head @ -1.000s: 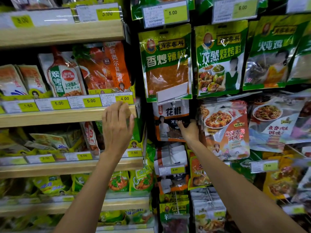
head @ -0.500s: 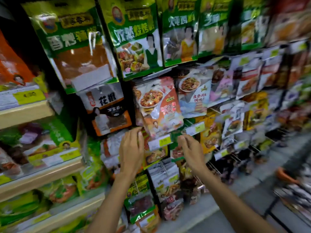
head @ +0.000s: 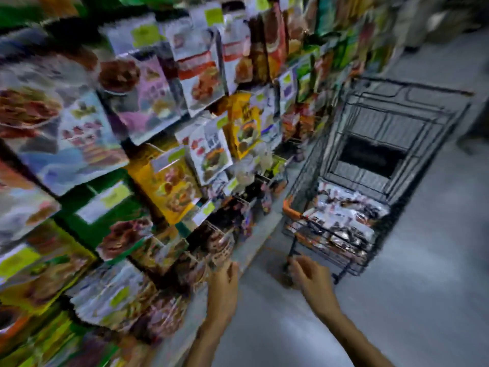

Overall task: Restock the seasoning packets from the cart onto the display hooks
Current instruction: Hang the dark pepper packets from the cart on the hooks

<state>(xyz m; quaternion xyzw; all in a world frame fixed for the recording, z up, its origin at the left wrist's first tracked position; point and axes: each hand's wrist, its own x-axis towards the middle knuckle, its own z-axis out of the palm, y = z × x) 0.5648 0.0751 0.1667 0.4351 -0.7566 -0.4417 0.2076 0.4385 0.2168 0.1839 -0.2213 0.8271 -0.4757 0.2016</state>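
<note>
The grey floor (head: 423,300) is smooth and shines a little; it fills the lower right part of the view. Yellow-green price labels (head: 114,194) sit in several rows on the left, their print too blurred to read. At the far right edge a dark shape (head: 473,139) stands on the floor, and pale blurred shapes (head: 436,19) are in the upper right corner.

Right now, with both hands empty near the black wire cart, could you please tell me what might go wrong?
The left hand is close to the low-hanging brownish packets on the display; it could brush one loose. The silver-and-brown packets lie piled unevenly in the black wire cart; the empty right hand may catch the wires or spill some. Blur hides finer detail.
</note>
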